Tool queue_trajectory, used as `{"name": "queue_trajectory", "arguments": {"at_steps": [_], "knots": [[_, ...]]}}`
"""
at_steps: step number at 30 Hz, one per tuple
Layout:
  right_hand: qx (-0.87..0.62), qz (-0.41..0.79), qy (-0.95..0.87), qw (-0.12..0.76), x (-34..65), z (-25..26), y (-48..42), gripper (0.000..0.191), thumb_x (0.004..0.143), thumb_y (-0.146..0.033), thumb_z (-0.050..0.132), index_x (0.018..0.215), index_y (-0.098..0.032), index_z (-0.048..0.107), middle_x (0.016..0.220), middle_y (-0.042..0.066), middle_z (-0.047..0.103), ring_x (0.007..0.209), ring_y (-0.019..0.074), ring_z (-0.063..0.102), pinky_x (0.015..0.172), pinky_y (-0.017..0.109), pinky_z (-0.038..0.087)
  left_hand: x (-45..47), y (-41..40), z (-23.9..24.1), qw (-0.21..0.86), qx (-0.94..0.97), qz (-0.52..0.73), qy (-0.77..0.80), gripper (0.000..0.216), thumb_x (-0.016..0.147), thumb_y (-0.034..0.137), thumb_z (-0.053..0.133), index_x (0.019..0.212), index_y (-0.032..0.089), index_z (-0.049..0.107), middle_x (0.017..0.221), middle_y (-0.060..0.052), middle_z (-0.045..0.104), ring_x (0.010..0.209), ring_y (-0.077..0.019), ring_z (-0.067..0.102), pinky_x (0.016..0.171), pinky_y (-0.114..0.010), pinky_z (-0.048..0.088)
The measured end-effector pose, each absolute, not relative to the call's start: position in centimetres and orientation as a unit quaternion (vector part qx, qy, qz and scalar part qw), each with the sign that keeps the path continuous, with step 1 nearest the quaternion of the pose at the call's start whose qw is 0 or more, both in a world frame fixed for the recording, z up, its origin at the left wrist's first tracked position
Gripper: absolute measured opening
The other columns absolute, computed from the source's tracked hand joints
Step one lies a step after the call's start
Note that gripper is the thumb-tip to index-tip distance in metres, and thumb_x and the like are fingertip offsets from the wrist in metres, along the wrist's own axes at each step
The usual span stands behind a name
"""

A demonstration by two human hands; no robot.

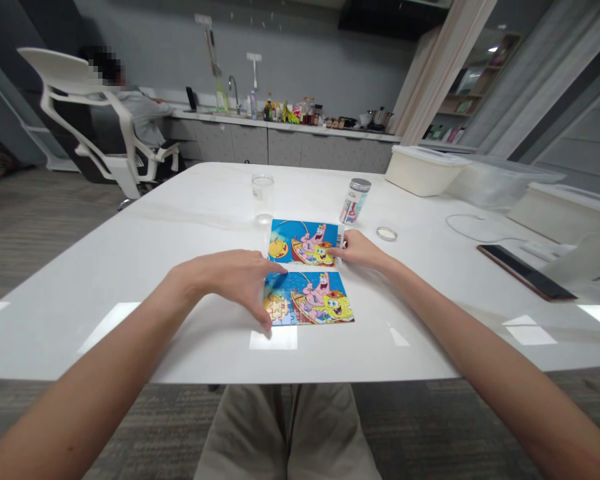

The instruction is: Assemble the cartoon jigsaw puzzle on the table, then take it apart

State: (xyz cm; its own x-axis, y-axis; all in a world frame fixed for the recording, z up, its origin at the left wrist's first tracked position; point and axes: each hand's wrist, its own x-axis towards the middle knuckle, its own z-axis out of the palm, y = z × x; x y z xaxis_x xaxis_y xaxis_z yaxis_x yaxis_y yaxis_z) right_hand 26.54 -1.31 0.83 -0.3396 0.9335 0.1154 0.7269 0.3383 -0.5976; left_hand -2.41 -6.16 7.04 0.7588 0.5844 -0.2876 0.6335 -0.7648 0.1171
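Observation:
A jigsaw puzzle [314, 301] with a cartoon picture lies flat on the white table, its pieces fitted together. Just beyond it is a picture card [303, 241] bearing the same cartoon scene, with a barcode at its right edge. My right hand [357, 249] grips the card's right side, thumb on top. At the puzzle's left edge rests my left hand [243, 280], thumb and fingers spread apart, the thumb by the lower left corner and a fingertip near the upper left.
Behind the card stand a clear jar [263, 199] and a printed canister [355, 200] with a lid. A round lid [387, 233] lies to the right. Farther right are a dark tablet-like slab [525, 272], a cable and storage boxes [425, 170]. A person sits in a white chair [125, 127].

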Motion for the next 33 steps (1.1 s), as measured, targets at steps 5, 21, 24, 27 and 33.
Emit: {"name": "queue_trajectory", "arguments": {"at_steps": [5, 21, 24, 27, 33], "knots": [[-0.525, 0.232, -0.788, 0.221, 26.66, 0.95, -1.24, 0.024, 0.076, -0.028, 0.067, 0.093, -0.012, 0.073, 0.092, 0.006, 0.075, 0.077, 0.0208, 0.066, 0.065, 0.026, 0.049, -1.85, -6.25, 6.58, 0.117, 0.93, -0.131, 0.323, 0.103, 0.057, 0.079, 0.065, 0.139, 0.018, 0.048, 0.102, -0.015, 0.068, 0.085, -0.0287, 0.063, 0.075, -0.035, 0.045], [-0.533, 0.245, -0.777, 0.229, 27.01, 1.38, -1.17, 0.021, 0.073, -0.024, 0.069, 0.09, -0.013, 0.073, 0.092, 0.006, 0.076, 0.081, 0.0224, 0.069, 0.071, 0.028, 0.052, -2.16, -5.77, 6.05, 0.103, 0.922, -0.124, 0.351, 0.101, 0.058, 0.084, 0.06, 0.138, 0.023, 0.049, 0.098, -0.013, 0.068, 0.084, -0.0287, 0.063, 0.071, -0.033, 0.043], [-0.531, 0.247, -0.777, 0.231, 27.06, 1.32, -1.12, 0.021, 0.072, -0.024, 0.07, 0.09, -0.013, 0.073, 0.092, 0.006, 0.076, 0.08, 0.0228, 0.069, 0.07, 0.029, 0.052, -2.13, -5.85, 6.1, 0.105, 0.921, -0.12, 0.356, 0.104, 0.057, 0.084, 0.061, 0.14, 0.023, 0.048, 0.098, -0.014, 0.068, 0.084, -0.029, 0.063, 0.071, -0.033, 0.043], [-0.53, 0.262, -0.772, 0.233, 27.16, 1.16, -1.0, 0.022, 0.072, -0.024, 0.07, 0.091, -0.013, 0.073, 0.094, 0.007, 0.076, 0.08, 0.0222, 0.068, 0.07, 0.029, 0.052, -2.02, -6.0, 6.23, 0.11, 0.918, -0.12, 0.362, 0.103, 0.056, 0.082, 0.063, 0.139, 0.023, 0.048, 0.098, -0.013, 0.068, 0.084, -0.0283, 0.063, 0.072, -0.033, 0.044], [-0.542, 0.266, -0.769, 0.21, 26.95, 1.22, -1.12, 0.022, 0.072, -0.027, 0.071, 0.089, -0.012, 0.073, 0.091, 0.007, 0.075, 0.078, 0.0215, 0.067, 0.07, 0.029, 0.052, -1.91, -6.0, 6.37, 0.114, 0.919, -0.127, 0.356, 0.107, 0.058, 0.081, 0.063, 0.145, 0.022, 0.042, 0.099, -0.014, 0.068, 0.087, -0.0301, 0.063, 0.075, -0.035, 0.044]]}}
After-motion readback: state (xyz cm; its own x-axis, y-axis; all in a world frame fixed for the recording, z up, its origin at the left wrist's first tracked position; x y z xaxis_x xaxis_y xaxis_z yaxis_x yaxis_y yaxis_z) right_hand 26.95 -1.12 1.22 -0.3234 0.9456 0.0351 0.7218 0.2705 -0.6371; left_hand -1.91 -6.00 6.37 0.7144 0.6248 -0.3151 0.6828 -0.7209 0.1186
